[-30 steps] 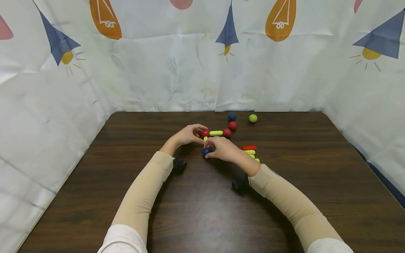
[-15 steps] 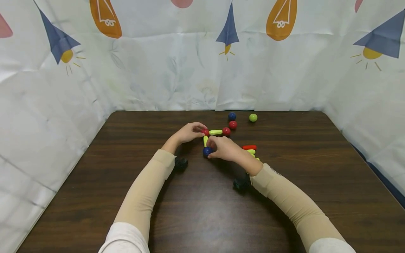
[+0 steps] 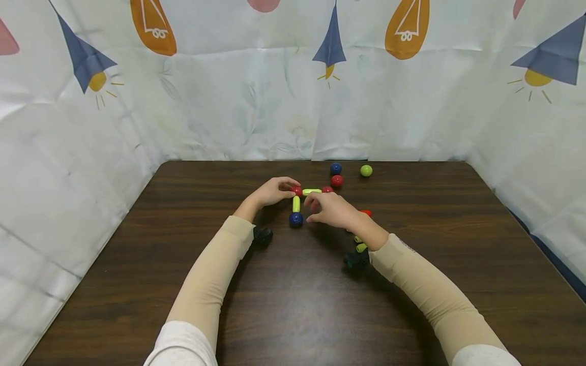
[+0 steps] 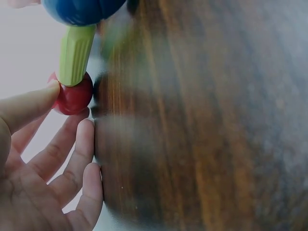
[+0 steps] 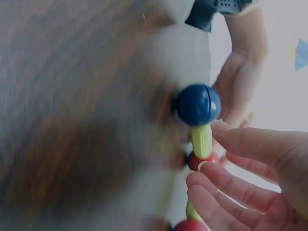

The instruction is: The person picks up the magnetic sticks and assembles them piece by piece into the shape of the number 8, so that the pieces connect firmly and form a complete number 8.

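Observation:
In the head view, my left hand (image 3: 270,192) pinches a red ball (image 3: 297,191) between thumb and fingers. Two yellow-green rods meet at that ball. One rod (image 3: 296,204) runs toward me to a dark blue ball (image 3: 296,219); the other rod (image 3: 312,192) leads right to a second red ball (image 3: 327,189), partly hidden behind my right hand (image 3: 333,209). The right hand has loosely bent fingers, holds nothing, and is just right of the blue ball. Its thumb appears close to the blue ball (image 5: 195,105) in the right wrist view.
Beyond the joined pieces lie a loose blue ball (image 3: 336,168), a red ball (image 3: 337,181) and a green ball (image 3: 366,171). A red rod (image 3: 365,213) and yellow-green rods (image 3: 361,247) are partly hidden by the right wrist. A patterned cloth (image 3: 274,101) hangs behind the table.
My right hand has let go of the blue ball and moved right. The blue ball's rod has swung slightly left. Loose yellow-green rods by the right wrist have shifted nearer me. The left hand stays put.

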Demonstrator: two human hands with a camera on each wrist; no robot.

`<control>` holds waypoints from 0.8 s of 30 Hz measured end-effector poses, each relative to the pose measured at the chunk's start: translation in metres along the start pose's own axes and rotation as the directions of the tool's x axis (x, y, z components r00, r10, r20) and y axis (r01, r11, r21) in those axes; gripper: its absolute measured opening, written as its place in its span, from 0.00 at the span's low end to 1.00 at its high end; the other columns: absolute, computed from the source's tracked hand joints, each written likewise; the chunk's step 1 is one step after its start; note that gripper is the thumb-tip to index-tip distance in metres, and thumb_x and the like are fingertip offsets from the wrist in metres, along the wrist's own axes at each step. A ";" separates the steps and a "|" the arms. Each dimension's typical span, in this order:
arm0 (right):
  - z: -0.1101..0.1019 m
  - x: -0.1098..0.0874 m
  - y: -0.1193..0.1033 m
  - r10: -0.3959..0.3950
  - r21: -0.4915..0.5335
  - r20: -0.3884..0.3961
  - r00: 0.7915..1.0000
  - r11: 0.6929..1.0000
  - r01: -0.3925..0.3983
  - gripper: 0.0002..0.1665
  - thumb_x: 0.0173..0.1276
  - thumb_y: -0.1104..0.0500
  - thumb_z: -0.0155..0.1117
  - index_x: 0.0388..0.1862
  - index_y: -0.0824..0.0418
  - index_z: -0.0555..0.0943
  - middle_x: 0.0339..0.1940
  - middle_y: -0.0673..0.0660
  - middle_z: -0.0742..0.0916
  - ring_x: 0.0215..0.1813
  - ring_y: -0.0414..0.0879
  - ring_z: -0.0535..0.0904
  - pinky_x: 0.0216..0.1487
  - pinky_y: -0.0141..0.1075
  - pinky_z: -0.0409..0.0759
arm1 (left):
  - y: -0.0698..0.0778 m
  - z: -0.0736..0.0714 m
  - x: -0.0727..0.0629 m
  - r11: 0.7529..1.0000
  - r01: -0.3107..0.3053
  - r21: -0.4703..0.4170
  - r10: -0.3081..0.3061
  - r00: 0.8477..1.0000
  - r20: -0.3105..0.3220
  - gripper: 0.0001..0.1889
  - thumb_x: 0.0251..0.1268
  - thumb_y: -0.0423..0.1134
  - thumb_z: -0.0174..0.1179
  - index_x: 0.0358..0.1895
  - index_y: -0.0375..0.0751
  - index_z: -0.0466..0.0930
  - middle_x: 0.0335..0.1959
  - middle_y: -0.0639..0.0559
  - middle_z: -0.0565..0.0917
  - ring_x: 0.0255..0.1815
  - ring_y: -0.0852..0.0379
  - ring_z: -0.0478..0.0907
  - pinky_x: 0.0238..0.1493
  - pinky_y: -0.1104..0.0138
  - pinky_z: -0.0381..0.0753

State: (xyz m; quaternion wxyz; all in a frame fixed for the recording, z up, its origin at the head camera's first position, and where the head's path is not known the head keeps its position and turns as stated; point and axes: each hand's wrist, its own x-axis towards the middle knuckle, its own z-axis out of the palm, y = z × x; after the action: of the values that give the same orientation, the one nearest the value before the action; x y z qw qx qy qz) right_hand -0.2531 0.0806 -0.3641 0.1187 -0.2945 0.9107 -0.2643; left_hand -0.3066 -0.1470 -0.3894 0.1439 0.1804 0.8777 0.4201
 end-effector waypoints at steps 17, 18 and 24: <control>-0.047 -0.004 0.046 0.023 0.040 -0.129 0.991 0.999 -0.018 0.18 0.74 0.63 0.67 0.60 0.66 0.80 0.47 0.62 0.87 0.45 0.55 0.83 0.49 0.48 0.80 | 0.002 -0.002 -0.003 1.000 0.010 -0.012 -0.010 1.000 0.016 0.23 0.75 0.35 0.62 0.70 0.35 0.74 0.68 0.37 0.76 0.71 0.41 0.70 0.71 0.48 0.64; -0.050 -0.003 0.049 0.032 0.039 -0.130 0.991 0.999 -0.027 0.19 0.74 0.63 0.66 0.61 0.66 0.79 0.48 0.62 0.87 0.46 0.55 0.83 0.49 0.49 0.80 | 0.001 -0.002 -0.003 1.000 0.006 -0.011 -0.006 1.000 0.017 0.23 0.75 0.35 0.62 0.70 0.35 0.74 0.68 0.37 0.76 0.71 0.41 0.70 0.71 0.48 0.64; -0.061 0.003 0.067 0.091 0.027 -0.128 0.988 0.996 -0.088 0.21 0.76 0.62 0.64 0.65 0.66 0.77 0.52 0.66 0.85 0.50 0.59 0.83 0.51 0.52 0.80 | -0.001 -0.002 -0.003 1.000 0.000 -0.028 0.001 1.000 0.014 0.23 0.76 0.34 0.60 0.70 0.34 0.73 0.69 0.37 0.75 0.71 0.41 0.69 0.71 0.49 0.66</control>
State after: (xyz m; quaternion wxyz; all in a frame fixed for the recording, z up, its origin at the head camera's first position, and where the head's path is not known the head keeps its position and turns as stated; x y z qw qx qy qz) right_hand -0.3104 0.1498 -0.3502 0.0744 -0.2342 0.9259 -0.2869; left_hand -0.3048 -0.1503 -0.3886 0.1526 0.1815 0.8705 0.4313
